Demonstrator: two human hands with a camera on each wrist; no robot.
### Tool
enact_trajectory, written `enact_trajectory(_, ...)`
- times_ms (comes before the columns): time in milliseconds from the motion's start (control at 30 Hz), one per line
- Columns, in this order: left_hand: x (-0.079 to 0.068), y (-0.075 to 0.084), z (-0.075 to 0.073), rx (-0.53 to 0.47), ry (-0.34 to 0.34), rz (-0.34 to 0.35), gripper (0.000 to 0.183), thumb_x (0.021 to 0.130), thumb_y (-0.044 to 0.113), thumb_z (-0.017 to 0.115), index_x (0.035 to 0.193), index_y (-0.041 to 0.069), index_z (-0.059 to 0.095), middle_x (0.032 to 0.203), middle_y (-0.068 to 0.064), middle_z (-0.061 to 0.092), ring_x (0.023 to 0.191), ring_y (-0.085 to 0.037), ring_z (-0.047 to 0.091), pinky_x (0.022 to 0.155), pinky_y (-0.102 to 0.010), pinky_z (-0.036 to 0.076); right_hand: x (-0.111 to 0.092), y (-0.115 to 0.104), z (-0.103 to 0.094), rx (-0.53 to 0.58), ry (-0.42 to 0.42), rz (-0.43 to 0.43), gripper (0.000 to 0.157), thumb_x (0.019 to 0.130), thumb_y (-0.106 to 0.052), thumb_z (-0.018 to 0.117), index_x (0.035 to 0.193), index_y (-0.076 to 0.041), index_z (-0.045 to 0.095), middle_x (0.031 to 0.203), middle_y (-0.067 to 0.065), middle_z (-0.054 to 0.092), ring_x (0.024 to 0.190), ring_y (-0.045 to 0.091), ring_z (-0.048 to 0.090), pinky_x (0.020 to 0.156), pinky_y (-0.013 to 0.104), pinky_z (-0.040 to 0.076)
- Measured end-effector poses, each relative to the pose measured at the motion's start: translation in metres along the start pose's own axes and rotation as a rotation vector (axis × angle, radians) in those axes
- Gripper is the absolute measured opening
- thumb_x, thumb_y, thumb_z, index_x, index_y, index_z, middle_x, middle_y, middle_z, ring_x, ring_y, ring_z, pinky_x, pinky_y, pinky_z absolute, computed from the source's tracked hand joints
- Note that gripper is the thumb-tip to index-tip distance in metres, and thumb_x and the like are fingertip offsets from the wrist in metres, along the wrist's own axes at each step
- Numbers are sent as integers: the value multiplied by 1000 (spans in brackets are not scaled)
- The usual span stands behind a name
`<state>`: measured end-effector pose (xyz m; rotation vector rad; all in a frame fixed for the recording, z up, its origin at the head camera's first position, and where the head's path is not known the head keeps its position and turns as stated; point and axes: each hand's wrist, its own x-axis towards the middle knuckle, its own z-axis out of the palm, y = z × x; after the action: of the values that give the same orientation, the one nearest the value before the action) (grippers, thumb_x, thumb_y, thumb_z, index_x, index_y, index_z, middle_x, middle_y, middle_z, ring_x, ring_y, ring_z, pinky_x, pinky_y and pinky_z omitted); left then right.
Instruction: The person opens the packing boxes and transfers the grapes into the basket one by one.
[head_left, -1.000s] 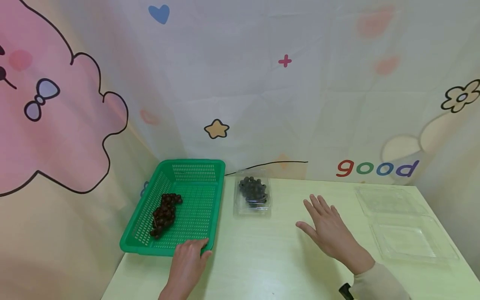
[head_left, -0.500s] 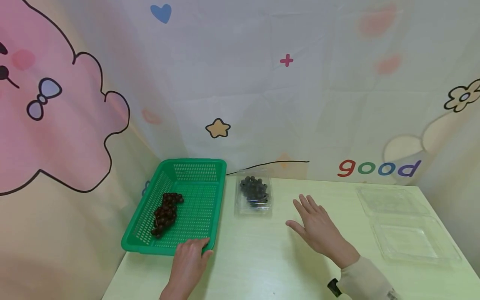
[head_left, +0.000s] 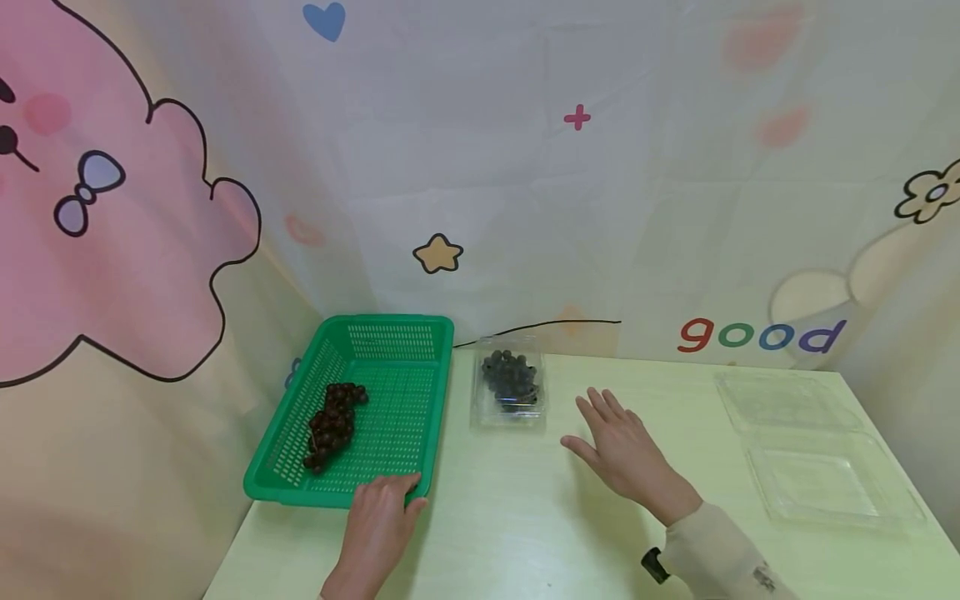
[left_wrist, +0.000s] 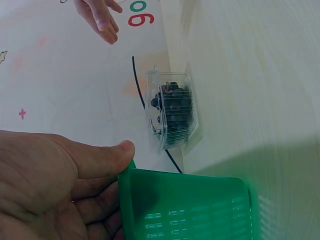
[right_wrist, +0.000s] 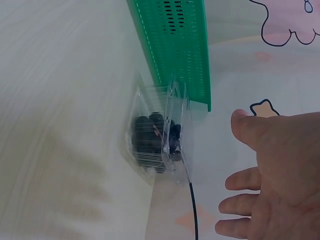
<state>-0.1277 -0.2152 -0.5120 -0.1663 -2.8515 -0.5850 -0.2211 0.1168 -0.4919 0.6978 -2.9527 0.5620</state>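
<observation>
At the near right corner of a green plastic basket [head_left: 438,400], my left hand [head_left: 378,521] grips the rim; in the left wrist view the thumb [left_wrist: 107,157] lies at its edge. A bunch of dark red grapes [head_left: 330,427] lies in the basket's left half. To the basket's right stands a lidded clear plastic box [head_left: 483,417] with dark grapes [head_left: 512,375] inside. Over the table, right of and nearer than this box, my right hand [head_left: 626,454] hangs with fingers spread and holds nothing. The right wrist view shows the box apart from the right hand [right_wrist: 285,170].
An opened clear plastic box [head_left: 817,487] lies at the table's right side, its lid [head_left: 780,400] folded back toward the wall. A printed curtain [head_left: 480,167] hangs right behind the table [head_left: 495,533]. The basket reaches the table's left edge.
My right hand has moved left, toward the lidded box. The left hand has kept its hold on the basket rim. The whole head view has shifted slightly.
</observation>
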Motion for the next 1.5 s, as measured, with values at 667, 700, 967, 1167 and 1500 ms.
enact_trajectory(667,0,1,0,3,33,27,32,80,14,88,109,2,78,99,-12,77,92,-35,70,78,-54,53,24,-5,16,-9,-14,6,63,105,-38,60,145,9,50,152,34,43,140,53,41,101,67,42)
enact_trajectory(700,0,1,0,4,34,30,32,80,14,88,109,2,79,99,-12,77,92,-35,70,78,-54,53,25,-6,17,-10,-15,5,63,105,-37,60,145,10,50,151,34,44,139,53,41,101,67,42)
enact_trajectory(967,0,0,1,8,46,39,32,79,13,88,107,2,79,98,-12,77,91,-35,70,77,-54,53,34,-5,26,-12,-44,26,62,105,-37,60,144,10,50,150,34,45,138,52,43,102,67,43)
enact_trajectory(1167,-1,-1,0,3,50,44,32,79,13,88,107,2,79,97,-12,77,90,-35,70,77,-54,53,40,-4,31,-24,-36,36,59,104,-36,62,140,10,54,145,34,50,133,52,48,100,65,45)
enact_trajectory(1500,-1,-1,0,-2,42,39,32,79,13,88,108,2,79,97,-12,77,89,-35,70,76,-54,53,51,-5,38,-7,-12,50,54,104,-33,63,135,11,57,136,33,58,124,49,56,97,61,49)
